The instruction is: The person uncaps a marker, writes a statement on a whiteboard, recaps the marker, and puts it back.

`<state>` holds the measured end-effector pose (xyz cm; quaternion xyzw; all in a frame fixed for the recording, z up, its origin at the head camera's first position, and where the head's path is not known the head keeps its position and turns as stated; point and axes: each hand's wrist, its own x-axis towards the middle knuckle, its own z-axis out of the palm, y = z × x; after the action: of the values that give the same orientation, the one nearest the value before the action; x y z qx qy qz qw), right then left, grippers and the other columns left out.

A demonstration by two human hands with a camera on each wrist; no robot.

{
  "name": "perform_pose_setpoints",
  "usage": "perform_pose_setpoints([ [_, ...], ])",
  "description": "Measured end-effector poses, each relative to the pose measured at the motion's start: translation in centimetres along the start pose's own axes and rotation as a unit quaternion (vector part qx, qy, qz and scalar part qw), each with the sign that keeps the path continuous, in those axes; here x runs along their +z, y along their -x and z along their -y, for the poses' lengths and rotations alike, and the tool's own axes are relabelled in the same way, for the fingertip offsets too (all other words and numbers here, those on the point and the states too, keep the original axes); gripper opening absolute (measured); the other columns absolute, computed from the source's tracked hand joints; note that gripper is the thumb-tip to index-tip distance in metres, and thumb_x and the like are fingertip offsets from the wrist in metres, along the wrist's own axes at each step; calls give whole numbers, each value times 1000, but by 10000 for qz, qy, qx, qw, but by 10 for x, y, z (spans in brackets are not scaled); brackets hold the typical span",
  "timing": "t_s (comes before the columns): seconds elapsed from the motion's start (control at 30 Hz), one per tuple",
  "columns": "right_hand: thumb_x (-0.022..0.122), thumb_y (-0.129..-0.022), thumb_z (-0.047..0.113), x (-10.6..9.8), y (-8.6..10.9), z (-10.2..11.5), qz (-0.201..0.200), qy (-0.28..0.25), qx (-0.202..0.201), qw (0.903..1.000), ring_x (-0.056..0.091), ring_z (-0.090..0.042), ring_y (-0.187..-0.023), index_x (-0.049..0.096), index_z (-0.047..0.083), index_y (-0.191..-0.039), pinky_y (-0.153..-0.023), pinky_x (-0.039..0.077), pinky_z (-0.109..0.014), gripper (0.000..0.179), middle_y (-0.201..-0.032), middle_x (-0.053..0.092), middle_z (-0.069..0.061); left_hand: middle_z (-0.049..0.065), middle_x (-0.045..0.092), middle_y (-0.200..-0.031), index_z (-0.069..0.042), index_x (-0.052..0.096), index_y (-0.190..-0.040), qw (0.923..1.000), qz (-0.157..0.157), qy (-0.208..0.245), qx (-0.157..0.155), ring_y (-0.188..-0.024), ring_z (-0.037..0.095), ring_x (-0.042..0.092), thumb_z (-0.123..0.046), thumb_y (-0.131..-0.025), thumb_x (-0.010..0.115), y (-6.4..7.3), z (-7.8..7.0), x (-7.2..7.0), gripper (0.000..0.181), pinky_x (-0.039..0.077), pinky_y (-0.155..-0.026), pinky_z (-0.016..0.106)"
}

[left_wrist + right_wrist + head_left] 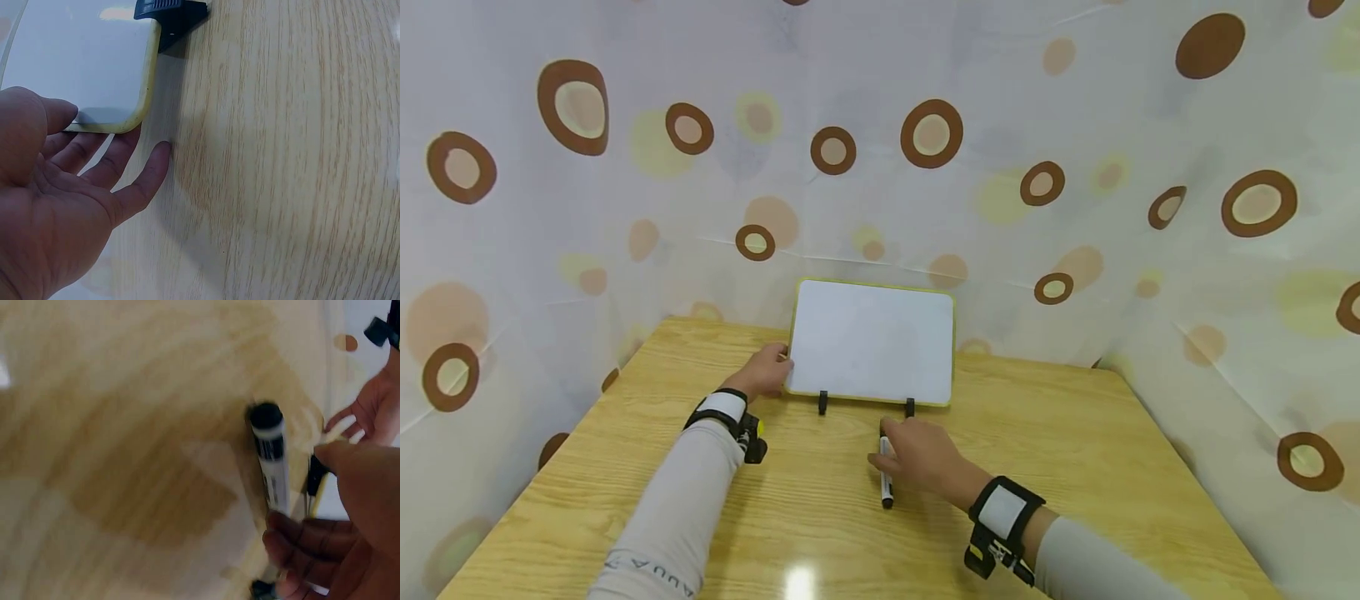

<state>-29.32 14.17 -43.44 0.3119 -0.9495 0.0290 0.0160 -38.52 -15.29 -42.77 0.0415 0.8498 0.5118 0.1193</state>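
Note:
A white dry-erase board (872, 342) with a yellow rim stands tilted on small black feet (823, 402) near the back of the table. My left hand (765, 372) holds its left edge; in the left wrist view the thumb (59, 114) lies on the white face and several fingers reach behind. In front of the board is a whiteboard marker (887, 487), white with black ends. Over its far part reaches my right hand (925, 454). The right wrist view is blurred: fingertips (278, 528) meet the marker's side, while the thumb (331, 453) stays apart from it.
The wooden table (1045, 433) runs up to a pale curtain (880, 75) printed with brown rings, which also hangs on both sides. A black strap device (1003, 517) sits on the right wrist, with a similar one (724, 412) on the left.

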Motion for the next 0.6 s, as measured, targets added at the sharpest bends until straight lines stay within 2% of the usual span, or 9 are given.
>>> perform_pose_setpoints([
  [0.1,70,-97,38,10,2,8,95,-1018,836,9912,35,-8,-43,55,12,-66,-42,27,-25,43,-50,36,8,37,36,-150,10,24,-155,10000,-10,56,26,-130,47,51,-12,-110,34,2,-2,0,52,53,-95,52],
  [0.2,68,-98,28,16,4,12,67,-1585,1176,9803,33,-7,-39,47,16,-53,-40,26,-23,51,-44,32,10,37,38,-149,10,25,-154,9999,-20,93,40,-128,47,53,-12,-110,34,1,-1,1,51,54,-94,52],
  [0.27,65,-98,22,18,5,12,10,-1723,1230,9773,35,-7,-38,49,15,-55,-39,27,-22,47,-44,35,9,36,39,-150,9,26,-155,9999,-15,125,-25,-131,47,51,-13,-111,34,0,-1,2,50,51,-97,55],
  [0.37,63,-98,17,19,5,14,-128,-1754,1274,9761,37,-7,-38,53,13,-59,-38,28,-22,40,-44,39,7,36,41,-148,9,28,-153,9999,-17,101,36,-130,47,52,-13,-111,34,-3,1,2,48,52,-95,56],
  [0.6,63,-97,15,21,3,15,-153,-1856,1360,9731,42,-9,-38,56,11,-59,-39,31,-22,39,-45,45,4,35,40,-149,9,29,-152,10000,-55,54,-57,-131,47,51,-13,-111,34,-1,-1,1,47,53,-94,54],
])
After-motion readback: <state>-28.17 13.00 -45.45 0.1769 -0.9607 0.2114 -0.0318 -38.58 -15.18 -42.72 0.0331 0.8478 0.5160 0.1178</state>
